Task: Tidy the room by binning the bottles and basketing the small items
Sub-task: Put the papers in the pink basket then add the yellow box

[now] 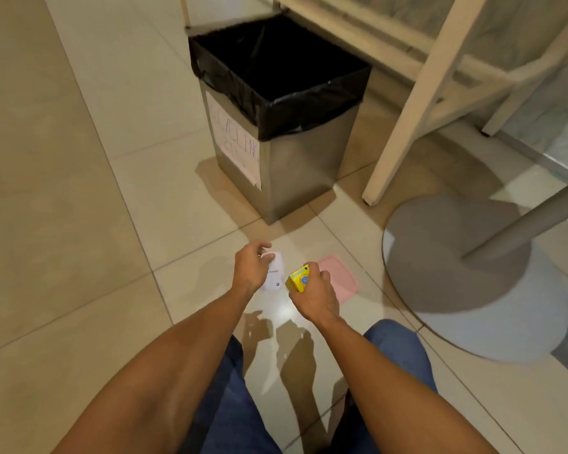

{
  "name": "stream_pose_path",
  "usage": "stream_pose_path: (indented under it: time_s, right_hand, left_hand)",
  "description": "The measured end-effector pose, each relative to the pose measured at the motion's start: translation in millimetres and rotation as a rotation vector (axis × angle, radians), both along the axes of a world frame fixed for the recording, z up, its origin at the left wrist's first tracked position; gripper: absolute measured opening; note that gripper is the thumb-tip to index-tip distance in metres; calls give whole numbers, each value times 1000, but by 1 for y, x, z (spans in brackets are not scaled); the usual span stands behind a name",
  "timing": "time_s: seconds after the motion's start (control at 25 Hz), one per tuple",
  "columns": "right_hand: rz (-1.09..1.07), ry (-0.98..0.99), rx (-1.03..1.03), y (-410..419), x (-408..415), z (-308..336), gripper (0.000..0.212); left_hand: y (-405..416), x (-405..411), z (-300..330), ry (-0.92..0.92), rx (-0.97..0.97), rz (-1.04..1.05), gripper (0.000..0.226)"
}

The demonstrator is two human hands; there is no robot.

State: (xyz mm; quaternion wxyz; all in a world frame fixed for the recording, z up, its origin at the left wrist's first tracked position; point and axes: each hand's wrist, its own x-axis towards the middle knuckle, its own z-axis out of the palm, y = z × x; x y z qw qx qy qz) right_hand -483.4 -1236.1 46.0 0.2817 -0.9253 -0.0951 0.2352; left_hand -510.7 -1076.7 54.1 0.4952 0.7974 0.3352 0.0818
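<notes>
My left hand (250,267) grips a small white item (274,273) with dark print, held above the tiled floor. My right hand (315,290) grips a small yellow box (298,278) with a blue round mark. A flat pink square item (340,278) lies on the floor just right of my right hand. A square metal bin (295,158) lined with a black bag stands on the floor ahead of both hands; a paper label with handwriting is taped to its left side. The bin's inside is too dark to see.
A pale wooden chair leg (404,119) comes down to the floor right of the bin. A round grey table base (466,273) with a slanted pole sits at the right. My blue-trousered knees (397,348) are below. Beige tiles (63,191) stretch to the left.
</notes>
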Motion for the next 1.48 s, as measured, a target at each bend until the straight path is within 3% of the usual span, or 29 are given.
stream_pose_path:
  time_s: [0.24, 0.36, 0.72, 1.12, 1.48]
  right_hand:
    - [-152, -180, 258, -14, 46, 59, 59]
    - [-197, -258, 293, -28, 68, 96, 55]
    - [-246, -218, 368, -62, 60, 239, 46]
    - [-347, -179, 458, -75, 23, 482, 55]
    - [-407, -253, 492, -112, 6, 607, 56]
  left_hand:
    - [-12, 55, 71, -235, 4, -19, 18]
    - [-21, 86, 107, -291, 60, -79, 18]
    - [-54, 91, 255, -199, 75, -147, 36]
    - [-83, 68, 497, -203, 9, -97, 6]
    - [-85, 40, 625, -222, -35, -268, 15]
